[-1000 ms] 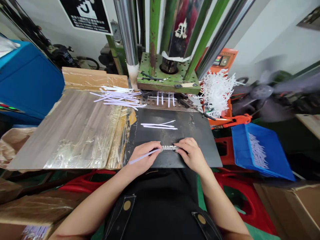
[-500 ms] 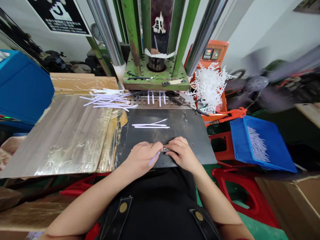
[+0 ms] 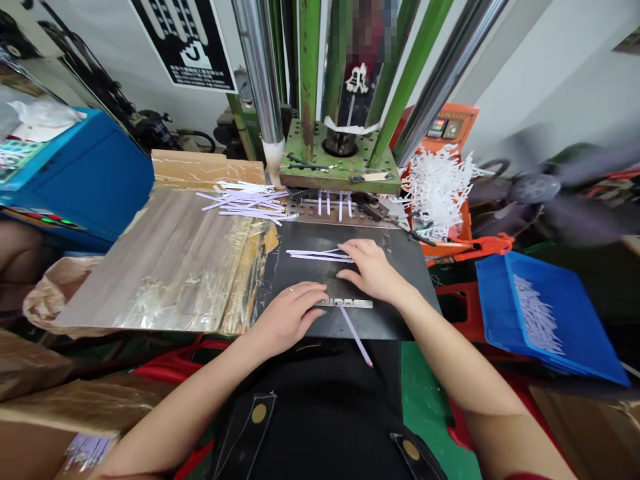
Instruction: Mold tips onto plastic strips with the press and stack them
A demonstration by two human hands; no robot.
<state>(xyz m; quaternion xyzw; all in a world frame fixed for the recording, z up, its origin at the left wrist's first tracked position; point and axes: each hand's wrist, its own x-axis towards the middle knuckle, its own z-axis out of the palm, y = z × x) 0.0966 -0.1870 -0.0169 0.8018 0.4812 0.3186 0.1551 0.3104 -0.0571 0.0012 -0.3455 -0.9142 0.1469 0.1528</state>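
Note:
A narrow slotted metal bar [image 3: 361,304] lies across the dark metal plate [image 3: 395,320] near its front edge. My left hand [image 3: 293,310] grips the bar's left end between thumb and fingers. One lilac strip [image 3: 356,335] sits with one end at the bar and slants down past the plate's edge. Above it, several pale strips [image 3: 313,254] lie side by side on the plate. My right hand [image 3: 373,270] rests its fingertips at the right ends of these strips, its thumb held apart; those ends are partly hidden.
A green press [image 3: 340,175] stands behind the plate, with several strips sticking out under it. More strips [image 3: 250,199] are piled at left on the taped board [image 3: 185,260]. At right are white plastic pieces [image 3: 440,190], a blue bin [image 3: 570,313] and a blurred fan [image 3: 535,189].
My right hand has left the metal bar and moved up to the pale strips. My left hand has let go of the lilac strip and holds the bar's left end. The view has shifted left.

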